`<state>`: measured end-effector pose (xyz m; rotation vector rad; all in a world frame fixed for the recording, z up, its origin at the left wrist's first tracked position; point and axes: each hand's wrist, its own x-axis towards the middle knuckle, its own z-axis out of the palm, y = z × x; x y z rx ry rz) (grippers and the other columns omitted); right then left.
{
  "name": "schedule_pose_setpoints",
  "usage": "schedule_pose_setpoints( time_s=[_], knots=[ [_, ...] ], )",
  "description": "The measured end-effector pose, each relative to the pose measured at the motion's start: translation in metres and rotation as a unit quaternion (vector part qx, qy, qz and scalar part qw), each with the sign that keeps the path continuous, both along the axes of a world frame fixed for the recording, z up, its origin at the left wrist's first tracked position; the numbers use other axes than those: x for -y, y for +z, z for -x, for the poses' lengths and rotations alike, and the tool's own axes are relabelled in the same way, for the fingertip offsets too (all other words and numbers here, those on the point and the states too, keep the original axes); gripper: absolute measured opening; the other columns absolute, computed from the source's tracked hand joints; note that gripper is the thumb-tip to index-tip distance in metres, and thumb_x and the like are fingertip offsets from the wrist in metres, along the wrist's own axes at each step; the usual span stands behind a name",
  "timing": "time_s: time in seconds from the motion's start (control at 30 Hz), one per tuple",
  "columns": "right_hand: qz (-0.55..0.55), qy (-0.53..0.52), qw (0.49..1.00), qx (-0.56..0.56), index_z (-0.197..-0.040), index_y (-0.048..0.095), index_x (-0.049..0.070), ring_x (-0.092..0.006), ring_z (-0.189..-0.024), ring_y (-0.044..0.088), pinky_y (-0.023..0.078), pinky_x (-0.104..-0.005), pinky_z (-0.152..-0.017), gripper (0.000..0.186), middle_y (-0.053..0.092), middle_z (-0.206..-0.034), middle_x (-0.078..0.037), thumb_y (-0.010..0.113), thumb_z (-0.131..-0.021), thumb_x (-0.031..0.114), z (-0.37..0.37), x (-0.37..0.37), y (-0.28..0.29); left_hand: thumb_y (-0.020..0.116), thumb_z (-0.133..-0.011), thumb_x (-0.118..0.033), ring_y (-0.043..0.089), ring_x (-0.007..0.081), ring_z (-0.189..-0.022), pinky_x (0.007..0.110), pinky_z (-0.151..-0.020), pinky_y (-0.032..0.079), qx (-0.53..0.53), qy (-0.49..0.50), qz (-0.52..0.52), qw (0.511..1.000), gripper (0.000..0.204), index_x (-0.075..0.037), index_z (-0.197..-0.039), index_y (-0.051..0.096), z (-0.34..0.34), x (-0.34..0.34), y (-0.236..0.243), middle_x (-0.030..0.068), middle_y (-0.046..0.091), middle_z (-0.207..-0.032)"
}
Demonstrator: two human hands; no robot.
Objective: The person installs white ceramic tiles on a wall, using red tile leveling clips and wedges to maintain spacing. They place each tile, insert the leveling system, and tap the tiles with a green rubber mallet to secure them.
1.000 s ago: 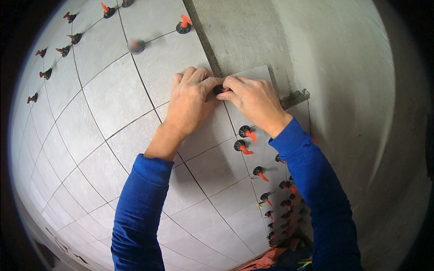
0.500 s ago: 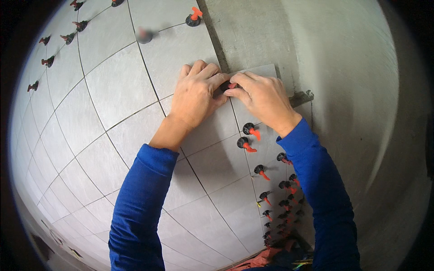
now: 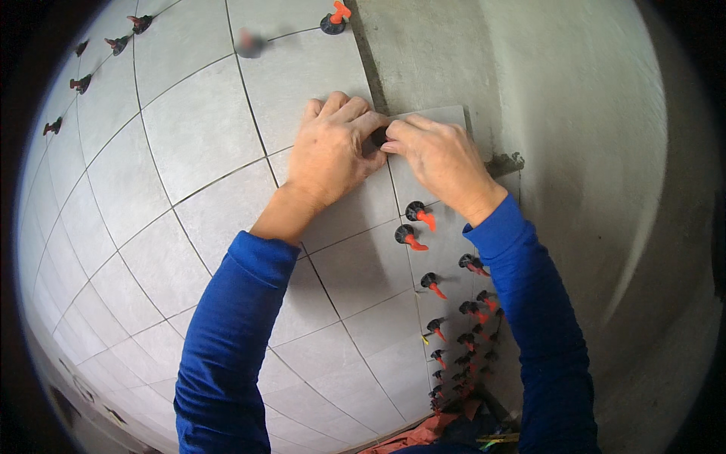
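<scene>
Both my hands meet on a grey tiled wall, at the joint between a full tile and a narrow cut tile point(image 3: 432, 121). My left hand point(image 3: 333, 151) lies flat on the full tile point(image 3: 302, 76), its fingers curled over a small black levelling clip point(image 3: 378, 138). My right hand point(image 3: 439, 159) rests on the narrow tile, and its fingertips pinch the same clip from the right. The clip is mostly hidden between the fingers. Both sleeves are blue.
Black clips with orange wedges point(image 3: 416, 216) run down the joint below my hands, and more sit at the top point(image 3: 333, 19) and far left point(image 3: 79, 83). Bare grey plaster wall point(image 3: 575, 151) lies to the right. Orange material point(image 3: 423, 435) lies at the bottom.
The view has shifted a little, so my hands sit slightly higher and further right in the picture. They stay together on the same clip.
</scene>
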<state>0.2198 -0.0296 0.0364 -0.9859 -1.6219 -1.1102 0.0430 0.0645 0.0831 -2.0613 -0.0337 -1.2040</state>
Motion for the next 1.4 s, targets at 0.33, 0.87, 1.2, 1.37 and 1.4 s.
schedule_pose_setpoints(
  time_s=[0.33, 0.87, 1.2, 1.37, 1.4],
  knots=[
    [0.073, 0.029, 0.997, -0.011, -0.102, 0.067, 0.008, -0.0394, -0.089, 0.072, 0.058, -0.0506, -0.075, 0.005, 0.069, -0.095, -0.013, 0.064, -0.098, 0.009, -0.001, 0.004, 0.003, 0.087, -0.074, -0.020, 0.060, 0.0215, -0.105, 0.039, -0.095, 0.042, -0.007, -0.012, 0.029, 0.999, 0.030, -0.014, -0.101, 0.078, -0.004, 0.001, 0.001, -0.0014, 0.069, -0.099],
    [0.021, -0.022, 0.993, 0.118, -0.108, 0.069, 0.012, -0.0326, -0.087, 0.075, 0.063, -0.0442, -0.074, 0.016, 0.068, -0.091, -0.010, 0.064, -0.093, 0.005, -0.017, -0.001, 0.011, 0.086, -0.075, -0.017, 0.059, 0.0226, -0.103, 0.039, -0.096, 0.042, -0.047, -0.006, 0.048, 0.998, 0.025, -0.011, -0.098, 0.078, -0.002, 0.002, 0.010, -0.0004, 0.069, -0.099],
    [0.011, -0.086, 0.977, 0.197, -0.104, 0.065, 0.012, -0.0279, -0.089, 0.077, 0.065, -0.0400, -0.075, 0.011, 0.069, -0.090, -0.007, 0.066, -0.093, 0.010, -0.017, 0.006, 0.023, 0.087, -0.072, -0.013, 0.060, 0.0234, -0.105, 0.039, -0.096, 0.043, -0.001, -0.019, 0.022, 1.000, 0.030, -0.011, -0.100, 0.076, -0.004, 0.000, 0.003, 0.0008, 0.068, -0.107],
    [0.001, -0.066, 0.976, 0.209, -0.103, 0.065, 0.012, -0.0286, -0.088, 0.076, 0.063, -0.0407, -0.074, 0.010, 0.069, -0.091, -0.007, 0.064, -0.093, 0.009, -0.022, 0.002, 0.025, 0.088, -0.069, -0.015, 0.061, 0.0225, -0.106, 0.039, -0.097, 0.043, -0.036, -0.008, 0.034, 0.999, 0.033, -0.011, -0.100, 0.076, -0.003, 0.000, 0.008, -0.0005, 0.069, -0.103],
    [0.002, -0.067, 0.975, 0.214, -0.103, 0.065, 0.012, -0.0289, -0.087, 0.076, 0.063, -0.0411, -0.074, 0.010, 0.069, -0.091, -0.008, 0.064, -0.094, 0.009, -0.024, 0.001, 0.025, 0.088, -0.068, -0.016, 0.061, 0.0222, -0.106, 0.039, -0.097, 0.043, -0.042, -0.005, 0.033, 0.999, 0.034, -0.011, -0.099, 0.077, -0.003, 0.000, 0.010, -0.0010, 0.070, -0.102]
  ],
)
